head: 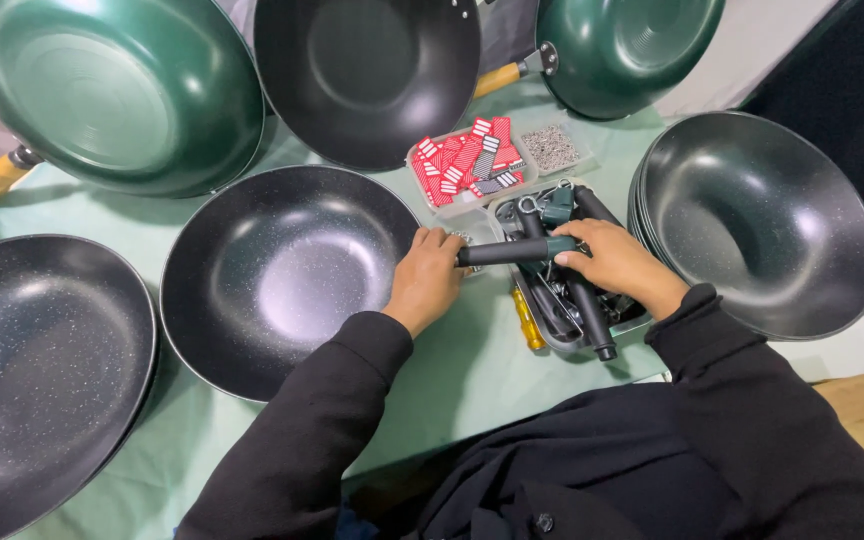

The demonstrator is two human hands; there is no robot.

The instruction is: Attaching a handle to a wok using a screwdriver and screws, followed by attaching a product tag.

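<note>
The left hand (425,277) rests on the 3 o'clock rim of a black speckled pan (287,275) lying on the green table cover (462,375). The right hand (614,262) grips a black pan handle (512,251) with a green end, held level between both hands. At 6 o'clock of that hand sits a tray of handles (577,305); at 12 o'clock, a clear box of red tags (464,163). A stack of black pans (757,220) lies at 3 o'clock.
</note>
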